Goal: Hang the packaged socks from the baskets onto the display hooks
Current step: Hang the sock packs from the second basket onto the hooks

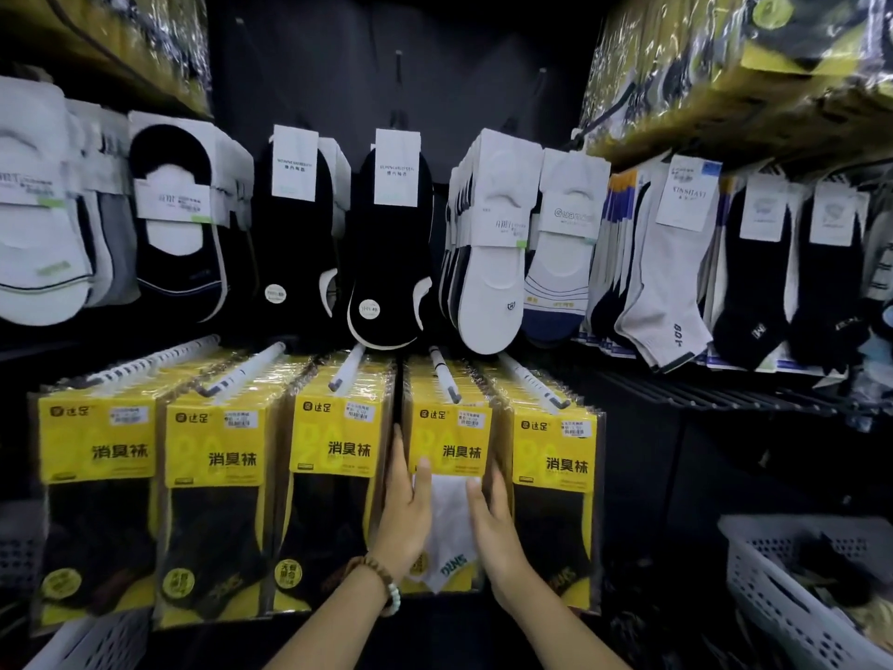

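Head camera shows our two hands on one sock pack [449, 452] in the low row. It is the fourth pack from the left, and it has a white sock inside. It hangs at the front end of its hook [445, 377], with more packs behind it.

Our left hand [405, 517] holds the left side of the pack. Its thumb lies on the front, and its fingers [397, 444] reach up along the edge. Our right hand [494, 529] holds the right side the same way, with the thumb on the front and the fingers at the edge.

A bead bracelet [386, 585] is on the left wrist. Other yellow packs [222, 456] with dark socks hang on both sides. Black and white socks [391, 244] hang on the row above. A white basket [783, 602] sits low on the right.
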Demonstrator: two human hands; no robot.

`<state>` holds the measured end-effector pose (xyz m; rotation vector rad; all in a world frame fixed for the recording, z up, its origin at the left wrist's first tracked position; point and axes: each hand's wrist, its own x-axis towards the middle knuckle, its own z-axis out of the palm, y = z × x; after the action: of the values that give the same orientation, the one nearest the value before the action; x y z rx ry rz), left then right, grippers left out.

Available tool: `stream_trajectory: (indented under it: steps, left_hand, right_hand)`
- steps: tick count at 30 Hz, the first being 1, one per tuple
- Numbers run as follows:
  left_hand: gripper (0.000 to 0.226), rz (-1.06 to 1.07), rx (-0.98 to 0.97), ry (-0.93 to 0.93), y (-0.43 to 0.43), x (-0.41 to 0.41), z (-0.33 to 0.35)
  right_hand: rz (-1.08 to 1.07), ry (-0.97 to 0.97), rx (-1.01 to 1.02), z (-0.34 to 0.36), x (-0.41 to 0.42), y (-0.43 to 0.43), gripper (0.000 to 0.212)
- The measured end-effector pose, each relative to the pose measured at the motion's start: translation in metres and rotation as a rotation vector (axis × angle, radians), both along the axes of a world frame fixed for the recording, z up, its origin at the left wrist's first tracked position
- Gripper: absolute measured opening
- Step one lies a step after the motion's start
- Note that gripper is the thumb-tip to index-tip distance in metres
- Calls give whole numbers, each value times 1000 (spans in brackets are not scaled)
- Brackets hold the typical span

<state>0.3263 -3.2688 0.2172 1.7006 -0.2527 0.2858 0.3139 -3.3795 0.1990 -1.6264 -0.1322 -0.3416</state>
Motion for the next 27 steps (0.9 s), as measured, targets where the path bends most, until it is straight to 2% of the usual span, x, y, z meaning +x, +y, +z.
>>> stream_trajectory:
  steps: [4, 10, 14, 17, 22, 24, 27]
  left_hand:
    - [57, -3, -36, -57, -2, 4, -3]
    - [56, -4, -58, -127, -5, 0, -11]
    - [56, 17, -67, -108, -5, 1, -14]
    - [56, 48, -35, -87, -4, 0, -19]
    - [69, 96, 13, -74, -4, -24, -12]
    - [74, 60, 25, -142, -2, -40, -2]
    - [74, 26, 37, -259, 14, -62, 19]
  right_hand:
    - [9, -57, 54, -5, 5, 3, 49]
    - [15, -108, 28, -18, 3, 0, 46]
    - [-18, -98, 45, -24, 6, -4, 36]
    - [-27, -65, 59, -26, 6, -3, 36]
    - [-62, -47, 5, -19, -9, -1, 31]
    - [-79, -83, -51, -11, -20, -1, 36]
    - [-87, -123, -108, 7, -37, 1, 58]
